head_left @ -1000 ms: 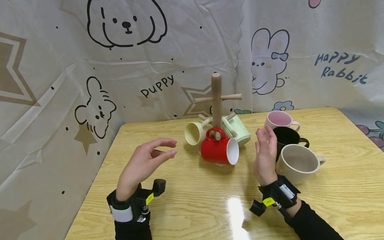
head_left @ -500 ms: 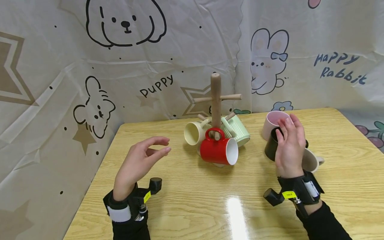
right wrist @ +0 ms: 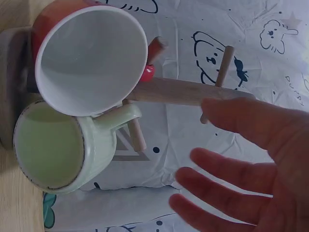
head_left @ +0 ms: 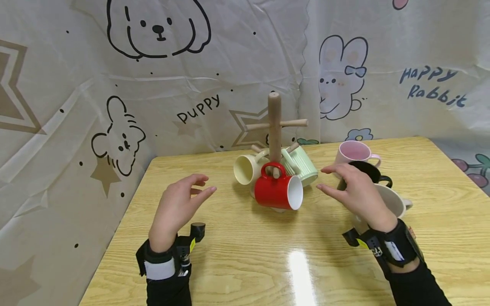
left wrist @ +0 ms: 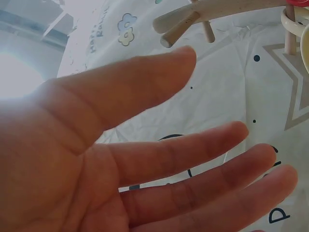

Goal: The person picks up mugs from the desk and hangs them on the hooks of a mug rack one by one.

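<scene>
A wooden mug tree point(head_left: 274, 127) stands at the middle back with three mugs hung on its lower pegs. The red mug point(head_left: 273, 192) faces front, a cream mug point(head_left: 245, 169) hangs at left and a ribbed mint-green mug point(head_left: 304, 165) at right. My left hand point(head_left: 178, 208) hovers left of the tree, fingers relaxed, holding nothing. My right hand point(head_left: 361, 191) is raised over the mugs at right, thumb and fingers spread toward the tree, palm bare in the right wrist view. It partly hides a black mug point(head_left: 367, 170) and a beige mug point(head_left: 390, 199).
A pink mug point(head_left: 354, 152) stands behind the black one at the back right. The tree's upper pegs point(head_left: 294, 123) stick out bare on both sides. A printed cloth point(head_left: 191, 76) hangs behind the wooden table point(head_left: 245, 263).
My right hand moves right over the standing mugs, then turns so its fingers point left toward the tree. My left hand shifts slightly left. The mugs stay put.
</scene>
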A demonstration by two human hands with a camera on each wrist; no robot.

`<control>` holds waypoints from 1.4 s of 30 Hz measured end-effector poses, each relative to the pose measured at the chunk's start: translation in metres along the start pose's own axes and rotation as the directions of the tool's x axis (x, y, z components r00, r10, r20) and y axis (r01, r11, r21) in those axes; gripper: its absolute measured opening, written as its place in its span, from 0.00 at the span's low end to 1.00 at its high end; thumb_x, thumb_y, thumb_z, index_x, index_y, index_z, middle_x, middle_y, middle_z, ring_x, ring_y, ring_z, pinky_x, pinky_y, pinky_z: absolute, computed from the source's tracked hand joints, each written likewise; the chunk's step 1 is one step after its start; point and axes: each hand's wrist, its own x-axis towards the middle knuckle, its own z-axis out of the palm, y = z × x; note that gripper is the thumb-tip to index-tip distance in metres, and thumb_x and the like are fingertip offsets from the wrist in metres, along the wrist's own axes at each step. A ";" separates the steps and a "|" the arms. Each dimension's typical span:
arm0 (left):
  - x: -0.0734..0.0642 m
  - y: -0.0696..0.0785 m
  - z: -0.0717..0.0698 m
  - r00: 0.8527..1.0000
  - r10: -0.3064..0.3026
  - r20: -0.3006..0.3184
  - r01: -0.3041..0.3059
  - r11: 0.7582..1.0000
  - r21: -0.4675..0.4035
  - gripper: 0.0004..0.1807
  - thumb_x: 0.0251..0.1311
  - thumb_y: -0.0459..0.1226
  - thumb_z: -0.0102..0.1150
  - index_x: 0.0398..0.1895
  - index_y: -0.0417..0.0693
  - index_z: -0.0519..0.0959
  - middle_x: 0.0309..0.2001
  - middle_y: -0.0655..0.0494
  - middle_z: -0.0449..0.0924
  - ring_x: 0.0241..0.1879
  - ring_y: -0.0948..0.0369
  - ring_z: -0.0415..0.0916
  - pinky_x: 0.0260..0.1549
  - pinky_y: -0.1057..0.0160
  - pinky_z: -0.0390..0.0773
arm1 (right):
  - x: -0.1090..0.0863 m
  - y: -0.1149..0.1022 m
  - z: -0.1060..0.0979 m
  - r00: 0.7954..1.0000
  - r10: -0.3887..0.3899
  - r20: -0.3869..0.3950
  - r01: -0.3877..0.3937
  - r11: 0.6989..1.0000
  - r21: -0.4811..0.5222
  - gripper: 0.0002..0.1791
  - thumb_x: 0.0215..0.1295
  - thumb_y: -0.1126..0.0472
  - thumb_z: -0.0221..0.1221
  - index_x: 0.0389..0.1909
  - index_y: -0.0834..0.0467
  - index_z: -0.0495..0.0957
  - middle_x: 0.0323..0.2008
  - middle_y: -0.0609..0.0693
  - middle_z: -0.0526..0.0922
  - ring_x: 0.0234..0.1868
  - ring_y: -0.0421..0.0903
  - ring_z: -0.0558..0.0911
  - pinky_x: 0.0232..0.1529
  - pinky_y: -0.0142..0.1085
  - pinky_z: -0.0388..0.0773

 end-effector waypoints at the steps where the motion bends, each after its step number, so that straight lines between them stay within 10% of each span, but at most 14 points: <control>1: 0.000 0.000 0.000 1.000 -0.002 0.002 0.002 1.000 0.022 0.25 0.56 0.50 0.52 0.50 0.42 0.73 0.46 0.43 0.78 0.42 0.52 0.76 0.39 0.49 0.76 | 0.000 0.000 0.000 1.000 0.004 0.021 -0.004 1.000 -0.006 0.21 0.52 0.53 0.61 0.43 0.62 0.76 0.41 0.59 0.80 0.42 0.51 0.75 0.41 0.51 0.74; 9: 0.000 0.000 0.000 1.000 -0.008 0.027 0.007 0.999 0.045 0.25 0.56 0.51 0.52 0.50 0.42 0.74 0.45 0.44 0.79 0.43 0.51 0.76 0.40 0.48 0.75 | -0.007 0.008 -0.024 0.999 -0.044 0.005 0.045 0.999 -0.022 0.18 0.48 0.55 0.64 0.41 0.58 0.78 0.39 0.55 0.82 0.42 0.49 0.76 0.41 0.51 0.74; 18: 0.000 0.001 -0.002 0.998 0.013 0.065 -0.016 0.999 0.043 0.27 0.56 0.53 0.50 0.51 0.43 0.73 0.45 0.45 0.79 0.43 0.52 0.76 0.41 0.48 0.74 | -0.040 0.083 -0.069 1.000 0.018 -0.026 -0.013 0.984 0.178 0.23 0.47 0.68 0.62 0.48 0.57 0.76 0.45 0.32 0.76 0.49 0.29 0.70 0.46 0.16 0.63; 28: 0.002 0.003 0.001 0.994 0.032 0.105 -0.038 0.998 0.052 0.25 0.56 0.51 0.52 0.49 0.43 0.74 0.44 0.46 0.79 0.42 0.53 0.76 0.40 0.50 0.75 | -0.101 0.197 -0.055 0.974 0.115 0.194 -0.200 0.839 0.506 0.24 0.57 0.78 0.47 0.57 0.72 0.63 0.51 0.30 0.74 0.51 0.28 0.71 0.44 0.18 0.68; 38: 0.002 0.001 0.006 0.992 0.033 0.120 -0.040 0.998 0.056 0.25 0.55 0.51 0.52 0.48 0.43 0.74 0.44 0.46 0.79 0.41 0.54 0.76 0.40 0.50 0.75 | -0.116 0.207 -0.031 0.968 0.193 0.160 -0.249 0.665 0.704 0.18 0.58 0.76 0.47 0.49 0.67 0.74 0.43 0.36 0.81 0.44 0.32 0.76 0.37 0.23 0.75; 42: 0.003 -0.003 0.009 0.993 0.047 0.112 -0.055 0.996 0.066 0.28 0.54 0.56 0.50 0.48 0.43 0.75 0.42 0.46 0.79 0.40 0.52 0.76 0.38 0.50 0.75 | -0.113 0.204 -0.029 0.974 0.174 0.142 -0.223 0.659 0.718 0.19 0.58 0.76 0.47 0.48 0.61 0.77 0.42 0.36 0.81 0.42 0.32 0.76 0.36 0.23 0.75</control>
